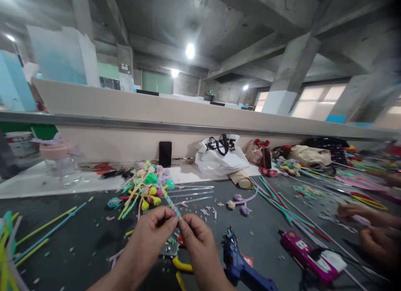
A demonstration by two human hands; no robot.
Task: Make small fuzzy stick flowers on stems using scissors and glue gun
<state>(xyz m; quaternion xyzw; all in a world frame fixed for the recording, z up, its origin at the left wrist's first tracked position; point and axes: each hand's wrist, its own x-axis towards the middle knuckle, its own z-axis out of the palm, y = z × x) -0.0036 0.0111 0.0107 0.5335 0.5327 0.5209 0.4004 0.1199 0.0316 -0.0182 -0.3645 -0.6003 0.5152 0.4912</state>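
My left hand (153, 234) and my right hand (194, 236) meet over the dark table, both pinching the lower end of a thin striped stick (171, 203) that slants up to the left. Its top reaches a pile of small colourful craft flowers on sticks (145, 186). Beneath my hands lie yellow-handled pliers (180, 266). A blue glue gun (241, 266) rests just right of my right hand.
A pink glue gun (308, 257) lies at right, near another person's hands (366, 224). Long coloured sticks (46, 232) lie at left and centre right (282, 205). A white bag (221, 155), a black phone (165, 154) and a clear jar (59, 161) stand along the back wall.
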